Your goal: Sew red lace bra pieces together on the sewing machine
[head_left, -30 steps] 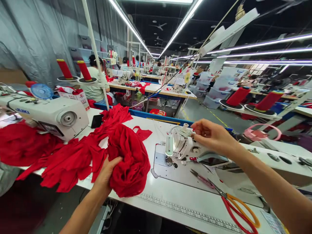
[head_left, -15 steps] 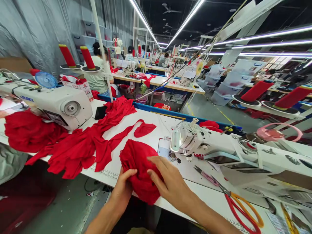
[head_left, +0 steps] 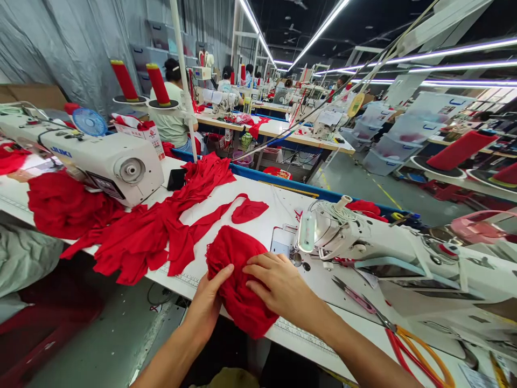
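A bunched red knit piece (head_left: pixel 238 264) lies at the front edge of the white table (head_left: pixel 283 213), partly hanging over it. My left hand (head_left: pixel 210 304) grips its lower left side, thumb on top. My right hand (head_left: pixel 278 285) presses on its right side with the fingers curled into the cloth. Just to the right stands a white sewing machine (head_left: pixel 363 237), its needle end close to my right hand.
A heap of red fabric pieces (head_left: pixel 153 231) spreads over the table to the left, beside a second sewing machine (head_left: pixel 100 156). Orange-handled scissors (head_left: pixel 420 355) and small snips (head_left: pixel 355 293) lie at the right. Red thread cones (head_left: pixel 141 83) stand behind. Other people sit at farther tables.
My right hand left the sewing machine head and came down onto the red piece. The bundle was lowered to the table's front edge and both hands now hold it.
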A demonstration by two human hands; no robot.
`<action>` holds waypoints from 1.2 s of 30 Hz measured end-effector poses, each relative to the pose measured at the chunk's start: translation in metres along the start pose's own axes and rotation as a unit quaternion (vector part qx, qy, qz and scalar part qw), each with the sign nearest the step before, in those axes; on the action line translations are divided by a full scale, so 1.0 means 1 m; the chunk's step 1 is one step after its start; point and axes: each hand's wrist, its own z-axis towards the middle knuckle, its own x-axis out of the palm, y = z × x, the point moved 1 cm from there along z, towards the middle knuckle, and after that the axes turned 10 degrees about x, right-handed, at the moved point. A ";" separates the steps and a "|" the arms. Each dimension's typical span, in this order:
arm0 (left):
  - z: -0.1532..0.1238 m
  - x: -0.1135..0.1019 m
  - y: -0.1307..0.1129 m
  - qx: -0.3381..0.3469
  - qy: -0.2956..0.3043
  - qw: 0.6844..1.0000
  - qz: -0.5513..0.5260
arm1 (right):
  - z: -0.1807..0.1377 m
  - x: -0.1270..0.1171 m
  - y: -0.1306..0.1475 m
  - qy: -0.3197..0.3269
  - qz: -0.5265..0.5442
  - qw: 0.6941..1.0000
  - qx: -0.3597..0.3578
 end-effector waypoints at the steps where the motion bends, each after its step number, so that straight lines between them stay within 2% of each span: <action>1: 0.001 0.000 -0.001 -0.006 -0.012 1.000 -0.004 | 0.001 0.001 -0.004 0.006 0.000 1.000 0.011; 6: 0.004 0.001 -0.007 -0.055 -0.075 0.995 -0.038 | -0.001 0.001 -0.016 0.019 0.050 0.998 0.044; 9: 0.006 0.002 -0.011 -0.099 -0.080 0.991 -0.053 | -0.006 0.001 -0.017 0.013 0.079 0.995 0.066; 12: 0.007 0.005 -0.014 -0.142 -0.058 0.987 -0.050 | -0.009 0.001 -0.016 0.019 0.108 0.991 0.074; 14: 0.006 0.006 -0.014 -0.141 -0.048 0.988 -0.041 | -0.010 0.001 -0.017 0.029 0.129 0.989 0.069; 17: 0.004 0.006 -0.014 -0.105 -0.053 0.993 -0.034 | -0.009 0.000 -0.019 0.037 0.182 0.981 0.063; 20: 0.007 0.005 -0.016 -0.091 -0.061 0.993 -0.037 | -0.008 0.002 -0.023 0.020 0.305 0.951 0.042; 22: 0.014 0.006 -0.023 -0.077 -0.070 0.994 -0.045 | -0.008 0.009 -0.030 -0.051 0.404 0.911 0.072; 24: 0.026 0.010 -0.032 -0.043 -0.070 0.995 -0.062 | -0.010 0.022 -0.041 -0.162 0.459 0.863 0.140; 26: 0.044 0.020 -0.042 -0.006 -0.048 0.994 -0.096 | -0.012 0.039 -0.053 -0.242 0.453 0.836 0.191; 29: 0.077 0.049 -0.047 0.014 0.015 0.987 -0.158 | -0.013 0.065 -0.066 -0.250 0.402 0.860 0.190; 31: 0.104 0.074 -0.039 0.011 0.039 0.984 -0.173 | -0.014 0.077 -0.071 -0.245 0.370 0.879 0.174; 34: 0.146 0.105 -0.019 0.000 0.054 0.982 -0.180 | -0.016 0.084 -0.074 -0.236 0.338 0.896 0.166; 36: 0.172 0.114 -0.010 0.004 0.046 0.982 -0.185 | -0.018 0.084 -0.075 -0.225 0.328 0.902 0.166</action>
